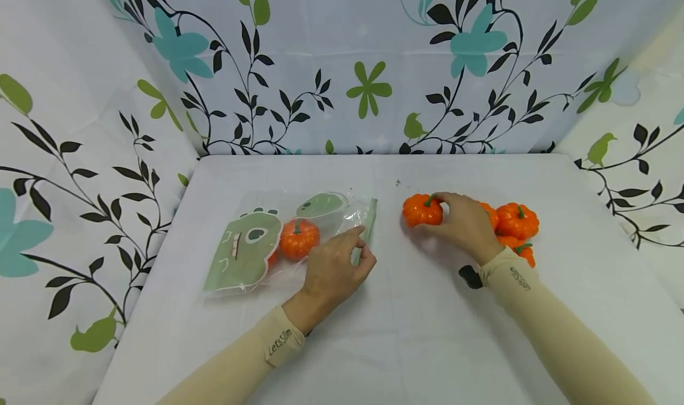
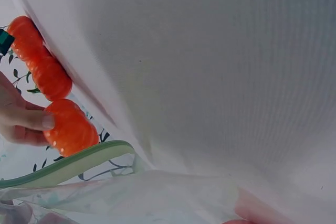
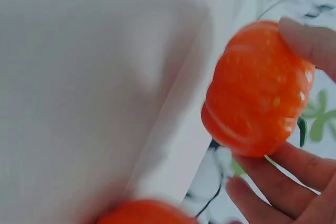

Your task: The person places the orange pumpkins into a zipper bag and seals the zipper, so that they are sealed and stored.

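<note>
A clear zip bag [image 1: 352,215] with a green dinosaur print lies on the left of the table. An orange toy pumpkin [image 1: 299,239] shows inside it, and part of another peeks out beside the print. My left hand [image 1: 336,268] pinches the bag near its green zip edge [image 2: 79,163], which stands raised in the left wrist view. Between thumb and fingers, my right hand [image 1: 462,224] grips another toy pumpkin [image 3: 257,90] with a green stem, just right of the bag's mouth. The left hand's fingertips are hidden in its wrist view.
Several more orange pumpkins [image 1: 517,221] sit clustered to the right, partly behind my right hand. A small black object [image 1: 470,277] shows at the right wrist. Patterned cloth [image 1: 369,66] hangs behind the white table [image 1: 395,334].
</note>
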Demonstrator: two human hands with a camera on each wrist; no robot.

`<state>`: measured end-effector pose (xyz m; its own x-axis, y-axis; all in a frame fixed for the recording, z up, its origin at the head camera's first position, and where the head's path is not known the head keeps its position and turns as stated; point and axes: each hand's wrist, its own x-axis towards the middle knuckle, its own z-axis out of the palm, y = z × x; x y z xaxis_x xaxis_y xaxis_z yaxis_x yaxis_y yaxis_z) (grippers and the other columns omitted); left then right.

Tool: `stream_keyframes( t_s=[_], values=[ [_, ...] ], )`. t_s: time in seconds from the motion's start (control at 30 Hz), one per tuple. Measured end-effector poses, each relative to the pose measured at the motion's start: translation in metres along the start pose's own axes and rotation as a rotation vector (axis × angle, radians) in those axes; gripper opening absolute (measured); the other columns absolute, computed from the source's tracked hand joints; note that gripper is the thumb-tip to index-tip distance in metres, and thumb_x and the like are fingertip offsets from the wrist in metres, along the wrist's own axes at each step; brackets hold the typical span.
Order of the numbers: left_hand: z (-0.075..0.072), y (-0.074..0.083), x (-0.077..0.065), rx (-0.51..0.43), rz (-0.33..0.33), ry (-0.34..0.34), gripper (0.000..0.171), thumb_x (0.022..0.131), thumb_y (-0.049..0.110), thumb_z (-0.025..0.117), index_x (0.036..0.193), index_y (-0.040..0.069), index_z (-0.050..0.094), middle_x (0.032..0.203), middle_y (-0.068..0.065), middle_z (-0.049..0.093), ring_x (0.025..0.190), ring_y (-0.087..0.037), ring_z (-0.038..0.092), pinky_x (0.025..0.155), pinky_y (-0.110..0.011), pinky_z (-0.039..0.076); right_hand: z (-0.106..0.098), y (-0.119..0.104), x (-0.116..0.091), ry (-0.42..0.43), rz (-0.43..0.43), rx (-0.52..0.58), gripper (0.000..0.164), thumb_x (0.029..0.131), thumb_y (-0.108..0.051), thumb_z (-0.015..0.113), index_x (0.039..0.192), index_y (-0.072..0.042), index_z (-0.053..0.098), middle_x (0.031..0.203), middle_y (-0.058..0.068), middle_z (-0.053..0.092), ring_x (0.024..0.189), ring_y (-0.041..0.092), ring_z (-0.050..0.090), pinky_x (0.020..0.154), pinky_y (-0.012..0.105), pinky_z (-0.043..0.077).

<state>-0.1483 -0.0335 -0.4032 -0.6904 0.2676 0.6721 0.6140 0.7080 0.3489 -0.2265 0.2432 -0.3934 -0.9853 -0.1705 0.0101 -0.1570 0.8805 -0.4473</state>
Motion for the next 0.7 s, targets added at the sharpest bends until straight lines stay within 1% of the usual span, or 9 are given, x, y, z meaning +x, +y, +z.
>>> stream_keyframes(
  t_s=[0.07, 0.13, 0.2, 0.3, 0.43, 0.5, 0.6, 0.67, 0.7],
  values=[
    [-0.001, -0.001, 0.001, 0.007, 0.002, 0.004, 0.007, 0.078, 0.010, 0.067, 0.081, 0.004, 0.069, 0.104, -0.011, 0.076, 0.078, -0.022, 0.075, 0.055, -0.027, 0.058, 0.000, -0.013, -0.005, -0.039, -0.027, 0.066, 0.081, 0.080, -0.052, 0.079, 0.140, -0.002, 0.057, 0.138, 0.017, 0.060, 0.128, 0.039, 0.052, 0.107, 0.057, 0.040],
    [-0.001, -0.001, 0.002, 0.013, 0.006, 0.007, 0.006, 0.078, 0.010, 0.068, 0.081, 0.004, 0.069, 0.104, -0.011, 0.076, 0.079, -0.023, 0.075, 0.056, -0.028, 0.058, 0.003, -0.026, -0.010, -0.075, -0.054, 0.129, 0.080, 0.080, -0.053, 0.080, 0.140, -0.004, 0.057, 0.136, 0.015, 0.061, 0.128, 0.036, 0.054, 0.106, 0.055, 0.042],
    [-0.002, -0.001, 0.002, 0.014, 0.010, 0.010, 0.006, 0.078, 0.009, 0.068, 0.081, 0.004, 0.068, 0.105, -0.011, 0.076, 0.079, -0.023, 0.075, 0.055, -0.027, 0.058, 0.008, -0.038, -0.013, -0.104, -0.092, 0.187, 0.080, 0.079, -0.052, 0.081, 0.138, -0.004, 0.058, 0.132, 0.012, 0.064, 0.124, 0.033, 0.057, 0.103, 0.053, 0.045],
    [-0.003, -0.001, 0.003, 0.014, 0.019, 0.015, 0.006, 0.078, 0.010, 0.067, 0.081, 0.005, 0.068, 0.106, -0.011, 0.076, 0.075, -0.021, 0.074, 0.051, -0.026, 0.055, 0.018, -0.053, -0.015, -0.133, -0.126, 0.261, 0.080, 0.075, -0.053, 0.084, 0.136, -0.007, 0.060, 0.128, 0.006, 0.066, 0.116, 0.027, 0.061, 0.097, 0.048, 0.051],
    [-0.003, -0.001, 0.003, 0.010, 0.030, 0.021, 0.008, 0.079, 0.009, 0.066, 0.085, 0.005, 0.069, 0.102, -0.012, 0.076, 0.072, -0.021, 0.073, 0.051, -0.026, 0.055, 0.031, -0.067, -0.015, -0.150, -0.141, 0.335, 0.079, 0.074, -0.050, 0.086, 0.136, -0.008, 0.060, 0.128, 0.002, 0.065, 0.111, 0.021, 0.062, 0.091, 0.043, 0.054],
    [-0.003, -0.001, 0.003, 0.014, 0.038, 0.026, 0.012, 0.079, 0.009, 0.066, 0.088, 0.003, 0.071, 0.098, -0.012, 0.076, 0.069, -0.020, 0.072, 0.050, -0.025, 0.055, 0.038, -0.073, -0.014, -0.151, -0.142, 0.366, 0.073, 0.076, -0.043, 0.086, 0.136, -0.009, 0.060, 0.128, 0.002, 0.064, 0.109, 0.020, 0.062, 0.088, 0.041, 0.055],
    [-0.003, -0.001, 0.002, 0.021, 0.053, 0.041, 0.011, 0.078, 0.009, 0.065, 0.086, 0.004, 0.071, 0.098, -0.011, 0.076, 0.064, -0.018, 0.069, 0.048, -0.023, 0.053, 0.049, -0.082, -0.012, -0.140, -0.163, 0.395, 0.061, 0.078, -0.029, 0.083, 0.133, -0.012, 0.061, 0.125, 0.002, 0.066, 0.107, 0.022, 0.063, 0.079, 0.037, 0.057],
    [-0.002, -0.001, 0.001, 0.023, 0.063, 0.059, 0.008, 0.077, 0.008, 0.065, 0.083, 0.005, 0.069, 0.100, -0.011, 0.076, 0.061, -0.016, 0.068, 0.045, -0.023, 0.050, 0.056, -0.088, -0.010, -0.126, -0.186, 0.404, 0.053, 0.078, -0.019, 0.079, 0.128, -0.013, 0.063, 0.120, 0.002, 0.068, 0.105, 0.023, 0.064, 0.078, 0.037, 0.056],
    [-0.002, -0.001, 0.000, 0.020, 0.064, 0.066, 0.006, 0.077, 0.008, 0.065, 0.082, 0.006, 0.068, 0.101, -0.010, 0.076, 0.062, -0.016, 0.068, 0.045, -0.023, 0.051, 0.059, -0.091, -0.009, -0.118, -0.199, 0.407, 0.052, 0.078, -0.017, 0.079, 0.128, -0.013, 0.063, 0.120, 0.002, 0.068, 0.106, 0.023, 0.064, 0.080, 0.038, 0.056]
  ],
)
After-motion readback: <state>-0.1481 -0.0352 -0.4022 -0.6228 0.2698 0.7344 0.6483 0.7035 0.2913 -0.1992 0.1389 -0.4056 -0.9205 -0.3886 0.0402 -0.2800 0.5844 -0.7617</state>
